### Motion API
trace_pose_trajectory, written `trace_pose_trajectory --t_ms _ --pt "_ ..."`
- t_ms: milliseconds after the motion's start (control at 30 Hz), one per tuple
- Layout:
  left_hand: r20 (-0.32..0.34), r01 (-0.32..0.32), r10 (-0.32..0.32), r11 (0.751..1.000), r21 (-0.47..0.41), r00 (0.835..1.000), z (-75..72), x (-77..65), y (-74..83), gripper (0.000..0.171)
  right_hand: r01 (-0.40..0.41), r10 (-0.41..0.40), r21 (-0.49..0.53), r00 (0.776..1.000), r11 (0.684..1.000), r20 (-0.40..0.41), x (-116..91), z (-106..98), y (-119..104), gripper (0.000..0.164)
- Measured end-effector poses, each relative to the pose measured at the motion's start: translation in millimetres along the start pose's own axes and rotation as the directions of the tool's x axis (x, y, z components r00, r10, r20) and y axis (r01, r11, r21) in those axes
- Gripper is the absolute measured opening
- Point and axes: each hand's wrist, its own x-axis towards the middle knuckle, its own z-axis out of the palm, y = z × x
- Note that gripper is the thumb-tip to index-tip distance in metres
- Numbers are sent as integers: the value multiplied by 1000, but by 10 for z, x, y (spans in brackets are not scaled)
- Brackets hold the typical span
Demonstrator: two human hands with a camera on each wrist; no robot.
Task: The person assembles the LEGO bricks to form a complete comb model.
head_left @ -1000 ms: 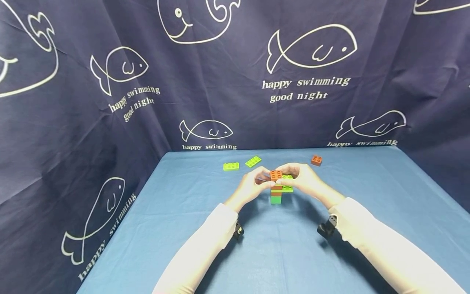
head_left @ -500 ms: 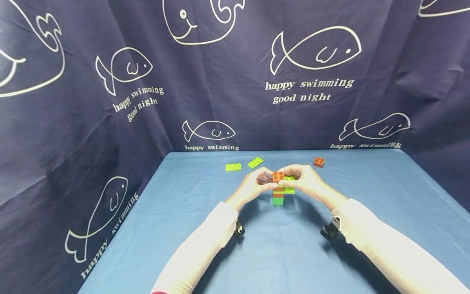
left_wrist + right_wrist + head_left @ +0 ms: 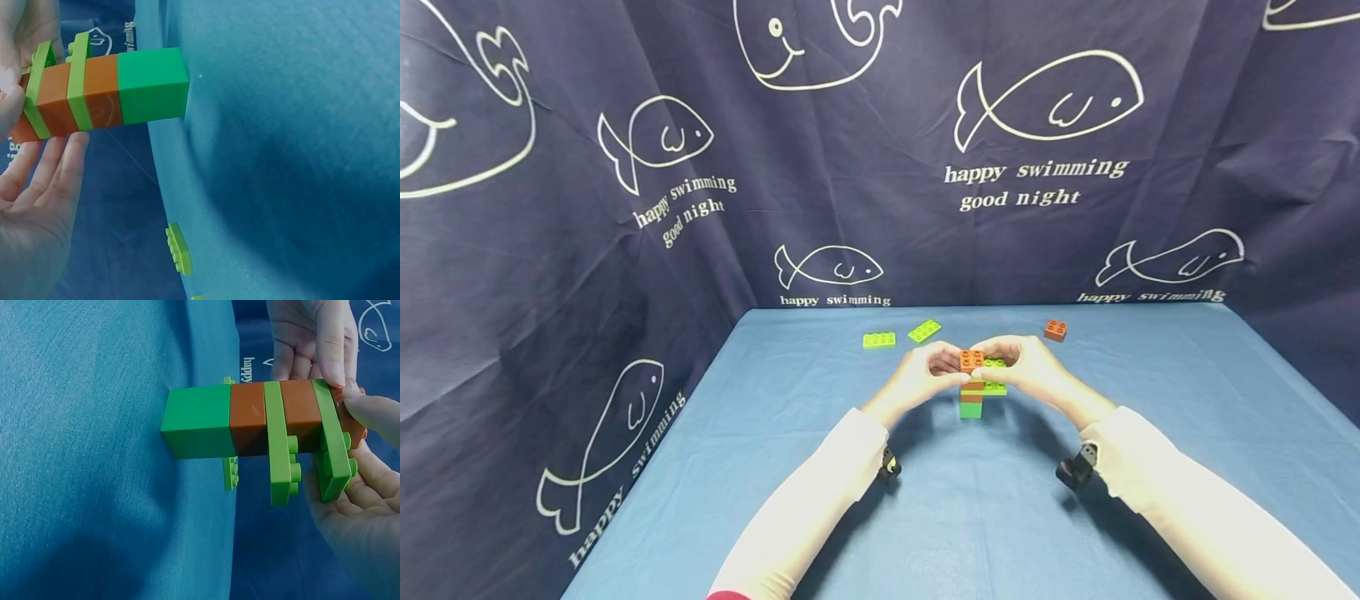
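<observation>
A narrow tower of toy building bricks stands on the table. From the bottom it has a green block, then orange-brown bricks alternating with two lime plates that jut to the right with studs showing. An orange brick tops it. My left hand pinches the tower's upper end from the left, thumb in front and fingers behind. On the opposite side my right hand grips the top brick the same way, its thumb against the brick's front. Fingers partly hide the upper bricks.
Two loose lime plates, a left one and an angled one, lie behind the tower to the left. A loose orange-brown brick lies at the back right. A dark blue fish-print curtain borders the blue-covered table.
The head view has shifted slightly, so the scene sits a little further right. Both hands stay at the tower's top; the gap inside my left hand's curl shows more finger now.
</observation>
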Motion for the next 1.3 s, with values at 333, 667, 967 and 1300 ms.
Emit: trace_pose_trajectory --t_ms 333,667,967,1300 --pt "28 3 1 991 -135 1000 -120 75 37 32 -22 22 2 1000 1000 -7 18 -31 8 46" --pt "56 42 -38 996 -77 998 -266 120 -107 35 -41 41 -9 999 999 -12 22 -25 63 49" --pt "-10 68 -68 998 17 998 -499 168 -294 35 -63 63 25 998 998 -10 34 -10 80 50" --pt "-94 121 -114 991 65 989 -807 214 -533 40 -61 62 72 998 996 -11 35 26 138 49"
